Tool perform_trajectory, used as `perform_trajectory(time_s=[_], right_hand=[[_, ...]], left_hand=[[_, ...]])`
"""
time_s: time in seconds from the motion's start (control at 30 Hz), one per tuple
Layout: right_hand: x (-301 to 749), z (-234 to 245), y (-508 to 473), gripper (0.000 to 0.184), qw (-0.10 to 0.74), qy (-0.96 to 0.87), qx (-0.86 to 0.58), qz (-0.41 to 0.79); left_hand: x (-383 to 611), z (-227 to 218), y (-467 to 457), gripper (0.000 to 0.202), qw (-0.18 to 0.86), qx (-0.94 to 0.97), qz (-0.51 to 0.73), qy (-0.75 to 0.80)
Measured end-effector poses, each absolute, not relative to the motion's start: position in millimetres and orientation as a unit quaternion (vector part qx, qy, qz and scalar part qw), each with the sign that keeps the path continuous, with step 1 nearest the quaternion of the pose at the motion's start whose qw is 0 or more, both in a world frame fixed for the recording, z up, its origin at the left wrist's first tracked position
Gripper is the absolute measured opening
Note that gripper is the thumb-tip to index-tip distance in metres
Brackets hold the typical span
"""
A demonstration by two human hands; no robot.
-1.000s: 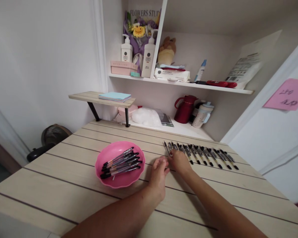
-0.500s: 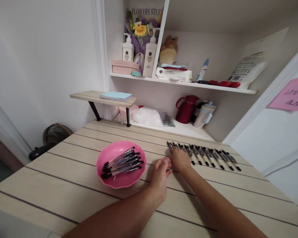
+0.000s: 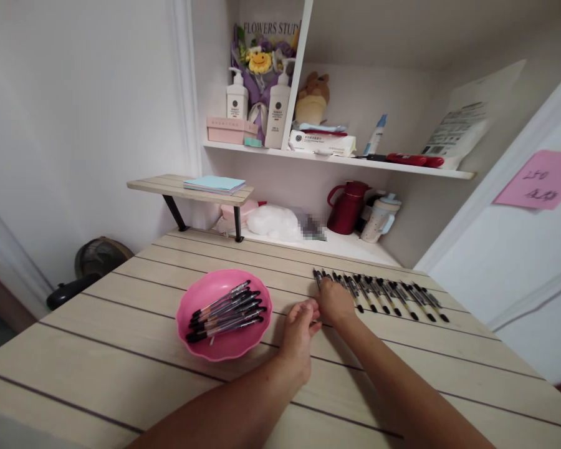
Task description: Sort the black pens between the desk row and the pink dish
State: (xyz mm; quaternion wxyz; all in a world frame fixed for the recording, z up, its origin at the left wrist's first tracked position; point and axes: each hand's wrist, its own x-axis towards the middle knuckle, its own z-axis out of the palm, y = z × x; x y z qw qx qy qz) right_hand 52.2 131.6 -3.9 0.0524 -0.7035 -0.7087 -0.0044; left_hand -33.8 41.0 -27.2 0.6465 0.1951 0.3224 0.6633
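A row of black-capped pens (image 3: 387,294) lies side by side on the slatted wooden table. At the row's left end, my right hand (image 3: 335,302) is closed over a pen (image 3: 316,277), whose far tip pokes out beyond the fingers. Just left of it, my left hand (image 3: 299,324) rests on its side with curled fingers, almost touching the right hand. Whatever may be between those left fingertips is hidden. Further left stands a pink scalloped bowl (image 3: 199,293) with several more pens (image 3: 229,312) heaped in it.
A small raised stand (image 3: 161,182) with blue-covered paper (image 3: 214,184) on top is at the table's back left. Behind the table are a white plastic bag (image 3: 273,222), a red jug (image 3: 348,207) and a pale tumbler (image 3: 381,218). A shelf (image 3: 402,167) overhangs them.
The view has shifted slightly, so everything sits a little further left and lower. Both hands keep nearly the same pose at the left end of the row.
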Motion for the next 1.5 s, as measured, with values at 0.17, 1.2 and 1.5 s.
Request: perform_trajectory(time_s=[0.17, 1.2, 1.5], right_hand=[[51, -5, 132, 0.024, 0.059, -0.701, -0.710, -0.010], [104, -29, -63, 0.017, 0.210, -0.761, -0.609, 0.081], [107, -39, -74, 0.018, 0.283, -0.760, -0.583, 0.047]], left_hand=[[-35, -27, 41, 0.035, 0.651, 0.196, 0.659, 0.321], [-30, 4, 19, 0.026, 0.513, 0.448, 0.602, 0.416], [-102, 56, 18, 0.039, 0.325, 0.636, 0.509, 0.480]])
